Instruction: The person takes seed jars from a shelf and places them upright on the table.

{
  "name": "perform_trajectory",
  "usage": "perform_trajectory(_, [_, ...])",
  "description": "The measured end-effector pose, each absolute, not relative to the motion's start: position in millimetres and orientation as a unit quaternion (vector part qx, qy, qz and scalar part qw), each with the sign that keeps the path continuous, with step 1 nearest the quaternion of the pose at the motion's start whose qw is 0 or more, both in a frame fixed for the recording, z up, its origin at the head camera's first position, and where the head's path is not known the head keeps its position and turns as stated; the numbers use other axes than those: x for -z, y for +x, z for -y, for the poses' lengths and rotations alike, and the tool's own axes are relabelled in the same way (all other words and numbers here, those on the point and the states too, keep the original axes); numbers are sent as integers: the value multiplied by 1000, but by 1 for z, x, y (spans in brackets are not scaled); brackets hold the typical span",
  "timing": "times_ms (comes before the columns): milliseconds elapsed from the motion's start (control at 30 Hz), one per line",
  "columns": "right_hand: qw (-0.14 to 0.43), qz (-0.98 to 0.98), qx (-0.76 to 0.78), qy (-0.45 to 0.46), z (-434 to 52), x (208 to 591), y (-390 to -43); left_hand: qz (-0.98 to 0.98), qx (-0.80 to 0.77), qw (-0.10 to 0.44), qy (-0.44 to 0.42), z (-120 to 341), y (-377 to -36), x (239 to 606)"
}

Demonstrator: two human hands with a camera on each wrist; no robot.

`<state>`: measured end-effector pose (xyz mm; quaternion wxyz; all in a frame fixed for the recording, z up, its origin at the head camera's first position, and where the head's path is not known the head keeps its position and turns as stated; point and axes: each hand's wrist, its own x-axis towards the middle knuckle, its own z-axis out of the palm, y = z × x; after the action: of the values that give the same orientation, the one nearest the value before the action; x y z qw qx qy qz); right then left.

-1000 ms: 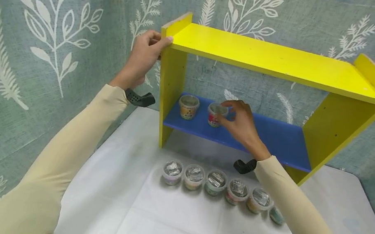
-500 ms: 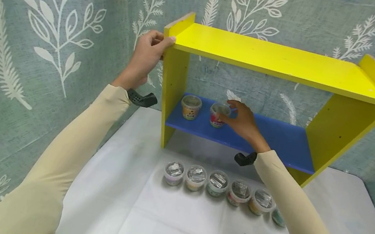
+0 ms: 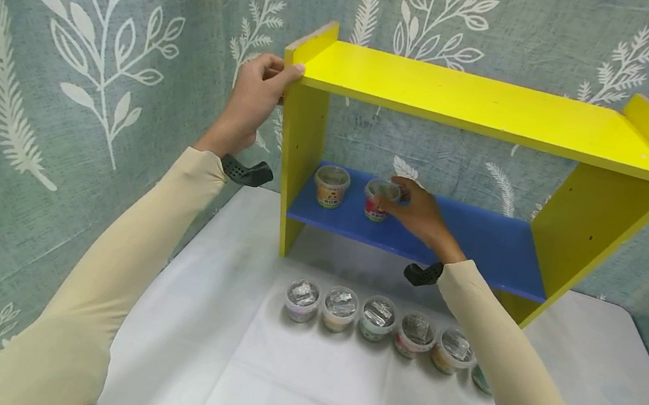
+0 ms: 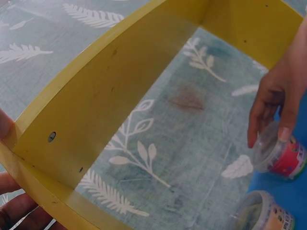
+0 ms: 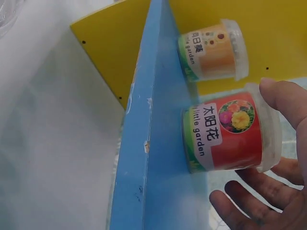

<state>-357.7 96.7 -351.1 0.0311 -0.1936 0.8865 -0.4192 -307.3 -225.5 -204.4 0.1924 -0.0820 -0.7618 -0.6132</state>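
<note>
My left hand (image 3: 254, 100) grips the upper left corner of a yellow shelf unit (image 3: 447, 97), thumb in front and the other fingers behind the side panel. On its blue board (image 3: 487, 240) stands a clear plastic cup with a red "little garden" label (image 5: 235, 134), upright in the head view. My right hand (image 3: 423, 216) holds that cup by its rim, thumb on one side and index finger on the other; the remaining fingers are spread free below in the right wrist view. Left of it, near the side panel, is a similar cup with an orange label (image 3: 329, 195).
Several more cups, such as one with a purple tint (image 3: 301, 308), line up on the white cloth (image 3: 292, 385) before the shelf, silvery packets inside them. The rightmost is partly hidden by my right sleeve (image 3: 500, 349). A green leaf-patterned curtain (image 3: 98, 47) hangs behind and left.
The head view has shifted slightly, so the shelf and cups appear a little farther right. Both hands stay where they were, with the right fingers still at the red-labelled cup's rim.
</note>
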Motion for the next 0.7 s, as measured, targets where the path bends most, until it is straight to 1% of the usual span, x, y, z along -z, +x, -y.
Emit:
perform_trajectory(200, [35, -882, 430, -190, -96, 351, -356, 761, 614, 192, -78, 225, -307, 205])
perform_trajectory(700, [8, -876, 442, -194, -100, 355, -346, 763, 614, 188, -73, 225, -308, 203])
